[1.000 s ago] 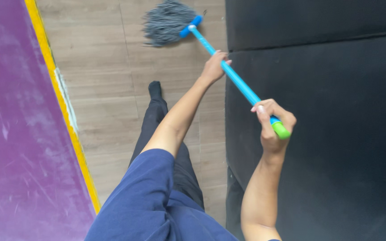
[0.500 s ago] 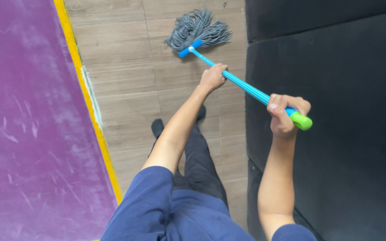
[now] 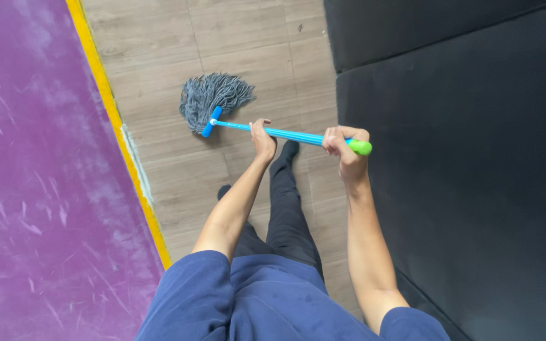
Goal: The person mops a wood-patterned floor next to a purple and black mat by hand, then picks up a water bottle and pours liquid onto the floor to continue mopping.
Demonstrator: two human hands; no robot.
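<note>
Far to your left lies a purple mat (image 3: 26, 189), scuffed with pale scratches, edged by a yellow strip (image 3: 121, 145) where it meets the wood-look plank floor (image 3: 241, 31). On that floor, just right of the strip, the grey string mop head (image 3: 213, 98) rests flat and fanned out, so its strands lie spread on the planks rather than bunched.

From the head a blue handle (image 3: 298, 135) runs rightward, low and nearly level as you see it, which keeps the head pressed to the floor. Your left hand (image 3: 263, 140) grips the handle partway along, fingers curled round it from above, placed to steer and bear down. Your right hand (image 3: 344, 151) closes over the top end just below the green cap (image 3: 360, 148), fingers wrapped tight in a fist, set to push and pull the length.

Below the handle your legs in dark trousers (image 3: 289, 215) stand on the planks, one foot set further forward than the other.

To your right a large black padded mat (image 3: 475, 189) fills the frame, its upper section split off by a seam, its edge close beside your right arm.
</note>
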